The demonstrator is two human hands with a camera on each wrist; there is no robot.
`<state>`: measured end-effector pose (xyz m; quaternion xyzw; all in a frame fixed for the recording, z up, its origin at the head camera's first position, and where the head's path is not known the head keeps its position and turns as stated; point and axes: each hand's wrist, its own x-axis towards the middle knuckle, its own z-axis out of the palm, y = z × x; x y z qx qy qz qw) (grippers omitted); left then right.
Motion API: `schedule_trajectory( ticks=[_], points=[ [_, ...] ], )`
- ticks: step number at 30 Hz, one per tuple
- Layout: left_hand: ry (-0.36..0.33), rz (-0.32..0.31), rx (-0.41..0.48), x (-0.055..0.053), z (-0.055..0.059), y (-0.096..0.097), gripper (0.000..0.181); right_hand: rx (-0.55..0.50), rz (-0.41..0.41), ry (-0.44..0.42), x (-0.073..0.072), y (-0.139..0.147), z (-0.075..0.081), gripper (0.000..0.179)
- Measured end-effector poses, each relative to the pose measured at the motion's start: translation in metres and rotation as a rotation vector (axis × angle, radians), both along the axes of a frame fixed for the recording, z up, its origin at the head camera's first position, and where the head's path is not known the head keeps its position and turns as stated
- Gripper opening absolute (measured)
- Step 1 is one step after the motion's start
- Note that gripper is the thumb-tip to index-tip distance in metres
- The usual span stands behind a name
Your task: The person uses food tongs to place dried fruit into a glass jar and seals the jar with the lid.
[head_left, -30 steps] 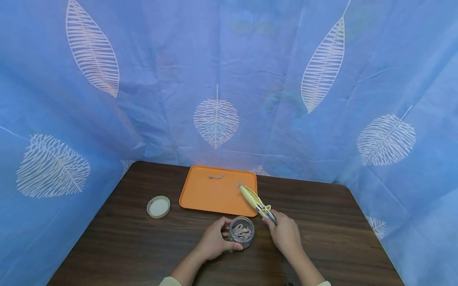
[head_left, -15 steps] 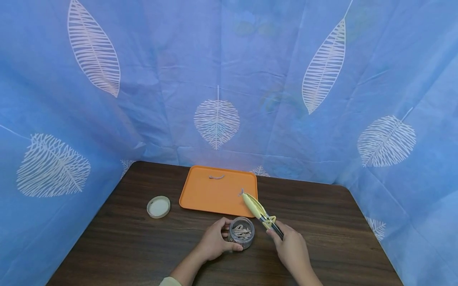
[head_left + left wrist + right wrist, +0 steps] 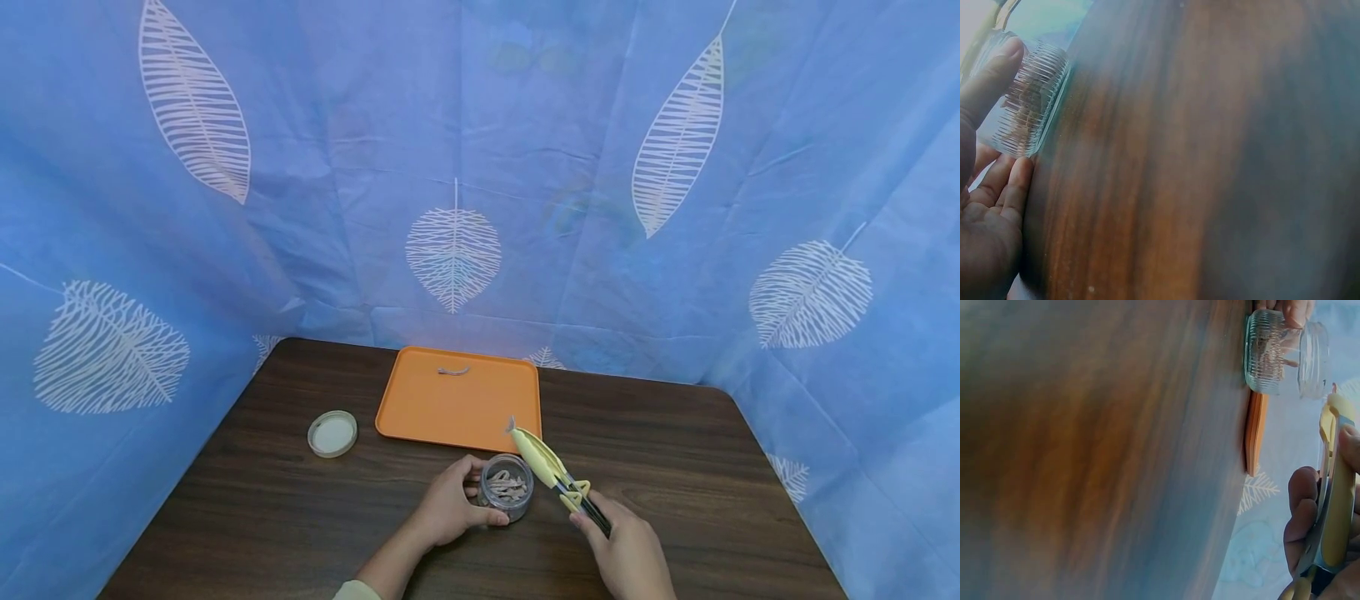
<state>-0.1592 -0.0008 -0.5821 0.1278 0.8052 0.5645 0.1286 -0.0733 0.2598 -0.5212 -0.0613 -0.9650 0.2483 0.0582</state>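
A clear ribbed glass jar [image 3: 524,502] stands on the table with several thin beige pieces [image 3: 506,486] inside. My left hand [image 3: 450,506] holds it from the left, thumb in front and fingers behind. My right hand [image 3: 632,546] grips a pair of tongs [image 3: 540,460] with pale yellow ends and metal arms. At the tips of the tongs is a small greyish piece [image 3: 512,423], above the front right of the orange tray [image 3: 450,412]. In the right wrist view the tongs are close beyond the jar's mouth. One thin curved grey strip [image 3: 453,372] lies toward the tray's back.
A round lid [image 3: 332,435] lies on the dark wooden table [image 3: 300,517], left of the tray. Behind the table hangs a blue cloth [image 3: 540,250] with white leaf prints, also along both sides.
My right hand has drawn the tongs back toward me and to the right, with the small piece still at their tips. The left hand and the jar have not moved.
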Motion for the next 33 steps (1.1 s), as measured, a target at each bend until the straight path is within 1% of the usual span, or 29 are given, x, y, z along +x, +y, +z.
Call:
schedule_trajectory(
  ticks=[3, 5, 8, 11, 16, 19, 27, 29, 33],
  points=[
    [-0.006, 0.004, 0.002, 0.0, 0.001, 0.0, 0.07, 0.001, -0.011, -0.037, 0.006, 0.003, 0.002, 0.051],
    [-0.004, 0.006, 0.005, 0.001, 0.003, 0.0, 0.071, 0.012, -0.003, -0.023, 0.011, 0.006, 0.001, 0.051],
    [-0.009, 0.008, 0.01, 0.001, 0.004, 0.0, 0.071, 0.041, 0.025, 0.029, 0.018, 0.01, 0.0, 0.051],
    [-0.012, 0.008, 0.011, 0.0, 0.003, 0.0, 0.071, 0.077, 0.047, 0.095, 0.024, 0.013, -0.003, 0.049],
    [-0.012, 0.004, 0.004, 0.0, 0.002, 0.0, 0.071, 0.112, 0.066, 0.167, 0.031, 0.015, -0.007, 0.046],
    [-0.015, 0.002, -0.001, 0.0, 0.002, 0.0, 0.071, 0.106, 0.072, 0.159, 0.033, 0.014, -0.007, 0.047],
    [-0.005, -0.001, 0.004, 0.001, 0.003, 0.0, 0.071, 0.107, 0.061, 0.075, 0.037, 0.015, -0.006, 0.049],
    [-0.001, 0.0, 0.007, 0.002, 0.004, -0.001, 0.071, 0.112, 0.07, 0.089, 0.037, 0.016, -0.008, 0.049],
    [0.006, 0.002, 0.005, 0.002, 0.004, 0.0, 0.069, 0.16, 0.094, 0.174, 0.04, 0.017, -0.013, 0.048]
  ],
)
